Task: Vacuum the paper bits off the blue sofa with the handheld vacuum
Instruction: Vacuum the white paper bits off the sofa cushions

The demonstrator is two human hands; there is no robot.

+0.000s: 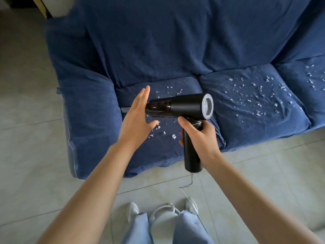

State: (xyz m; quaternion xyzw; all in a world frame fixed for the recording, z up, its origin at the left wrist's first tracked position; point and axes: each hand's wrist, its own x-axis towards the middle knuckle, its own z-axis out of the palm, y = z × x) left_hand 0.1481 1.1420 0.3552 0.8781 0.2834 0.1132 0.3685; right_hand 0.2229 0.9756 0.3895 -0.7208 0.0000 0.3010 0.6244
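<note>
Over the blue sofa (158,41), right hand (198,136) grips vacuum (186,106); paper bits (255,95) scattered.

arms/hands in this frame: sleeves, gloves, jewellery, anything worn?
Both forearms are bare as far as the frame shows: no sleeves in view. The left hand and right hand have no gloves, and no rings, watch or wristbands show. Lower down, light blue jeans and pale shoes.

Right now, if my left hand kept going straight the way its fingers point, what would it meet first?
Probably the blue sofa, where seat meets backrest; the left hand points just past the vacuum's front end. Depth is unclear.
</note>
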